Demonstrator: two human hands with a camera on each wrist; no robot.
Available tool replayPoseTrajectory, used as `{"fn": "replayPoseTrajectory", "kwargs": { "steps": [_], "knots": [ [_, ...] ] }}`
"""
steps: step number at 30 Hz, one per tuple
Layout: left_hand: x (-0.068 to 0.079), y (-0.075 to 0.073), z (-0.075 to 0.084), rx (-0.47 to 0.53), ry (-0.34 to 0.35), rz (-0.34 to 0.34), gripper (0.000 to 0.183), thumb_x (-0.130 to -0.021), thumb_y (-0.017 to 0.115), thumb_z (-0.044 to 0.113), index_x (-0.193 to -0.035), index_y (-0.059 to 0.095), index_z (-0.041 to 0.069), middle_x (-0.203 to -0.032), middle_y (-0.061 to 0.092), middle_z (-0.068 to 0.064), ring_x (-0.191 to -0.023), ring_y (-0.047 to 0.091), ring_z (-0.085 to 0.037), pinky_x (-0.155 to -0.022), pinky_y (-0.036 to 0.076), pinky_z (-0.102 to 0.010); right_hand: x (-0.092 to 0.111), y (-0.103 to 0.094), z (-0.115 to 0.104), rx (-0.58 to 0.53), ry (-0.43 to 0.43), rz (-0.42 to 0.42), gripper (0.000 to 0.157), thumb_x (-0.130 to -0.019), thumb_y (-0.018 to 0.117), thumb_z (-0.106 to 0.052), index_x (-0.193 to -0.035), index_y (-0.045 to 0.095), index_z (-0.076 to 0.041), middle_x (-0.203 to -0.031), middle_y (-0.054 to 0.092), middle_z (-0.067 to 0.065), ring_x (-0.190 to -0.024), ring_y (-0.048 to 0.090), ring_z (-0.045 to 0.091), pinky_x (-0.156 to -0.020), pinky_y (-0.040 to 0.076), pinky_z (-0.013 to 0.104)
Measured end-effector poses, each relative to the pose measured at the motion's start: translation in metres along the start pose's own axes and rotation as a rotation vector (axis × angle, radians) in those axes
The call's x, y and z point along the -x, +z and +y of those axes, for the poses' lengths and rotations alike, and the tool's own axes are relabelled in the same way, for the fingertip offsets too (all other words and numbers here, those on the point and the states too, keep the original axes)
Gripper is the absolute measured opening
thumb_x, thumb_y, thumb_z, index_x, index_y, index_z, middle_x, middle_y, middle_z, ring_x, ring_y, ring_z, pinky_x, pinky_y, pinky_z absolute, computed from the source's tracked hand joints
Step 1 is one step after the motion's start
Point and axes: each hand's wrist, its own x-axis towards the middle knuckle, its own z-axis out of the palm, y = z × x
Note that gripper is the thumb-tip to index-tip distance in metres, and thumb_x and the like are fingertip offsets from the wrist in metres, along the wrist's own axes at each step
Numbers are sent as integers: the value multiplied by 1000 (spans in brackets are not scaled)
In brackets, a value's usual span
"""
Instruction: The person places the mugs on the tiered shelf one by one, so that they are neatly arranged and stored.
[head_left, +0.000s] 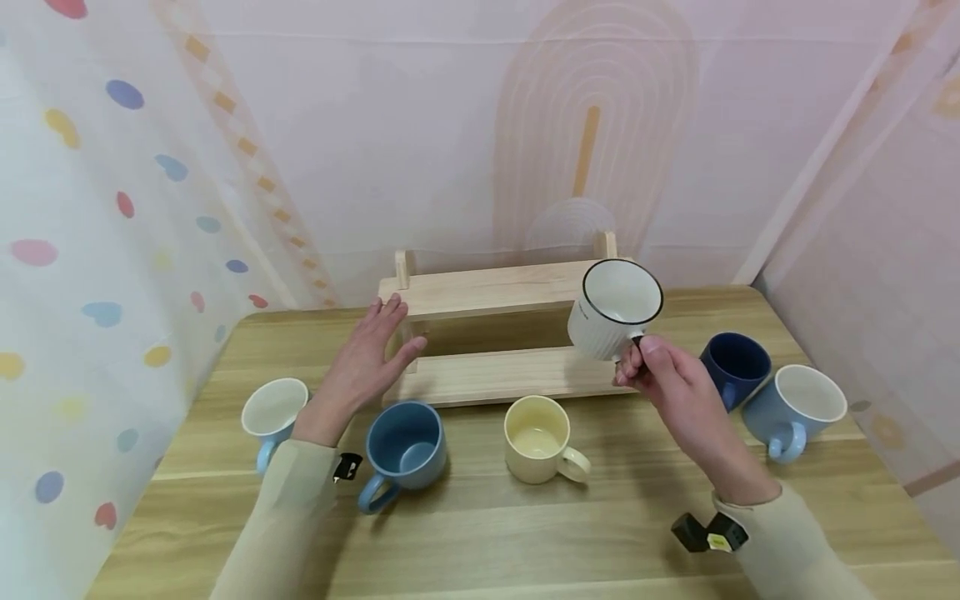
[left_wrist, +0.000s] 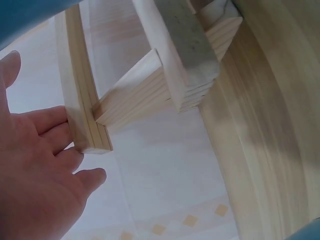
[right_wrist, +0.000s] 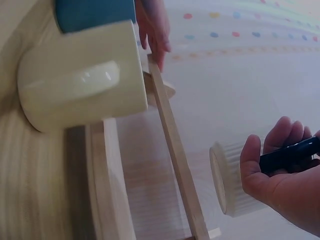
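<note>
Gripped the white mug (head_left: pixel 597 327) in the right hand (head_left: pixel 678 396), raised at the right of the wooden rack (head_left: pixel 495 290), not yet set down. Touched its left end with a relaxed left hand (head_left: pixel 358 371). Had the yellow mug (head_left: pixel 531 465) and blue mugs (head_left: pixel 412 477) unshelved.

Long sleeves on both arms: left sleeve (head_left: pixel 279 504) and right sleeve (head_left: pixel 798 542) match, plain pale beige, soft-looking cloth, a few light creases. Both end at the wrist; left hand (head_left: pixel 362 358) and right hand (head_left: pixel 684 400) are bare from there on. Black hardware at each wrist, inward side. Left: small black module (head_left: pixel 347 467), compact, tiny pale mark I can't read from here. Right: bulkier black unit (head_left: pixel 697 533), two angular blocks side by side near the sleeve edge, yellow label (head_left: pixel 718 542) on the block closer to the cloth. Label text too small to make out.
</note>
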Motion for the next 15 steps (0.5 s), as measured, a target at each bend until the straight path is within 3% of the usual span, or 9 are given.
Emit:
{"fn": "replayPoseTrajectory", "kwargs": {
  "steps": [15],
  "knots": [
    [-1,0,6,-15,-27,-17,82,-105,45,60,-162,30,3,-172,17,-13,-160,5,-31,-126,12,-58,-35,-3,14,-62,-29,48,42,-114,40,-31,-99,46,7,-95,50,11,-89,59,18,-87,56,26]
  ]
}}
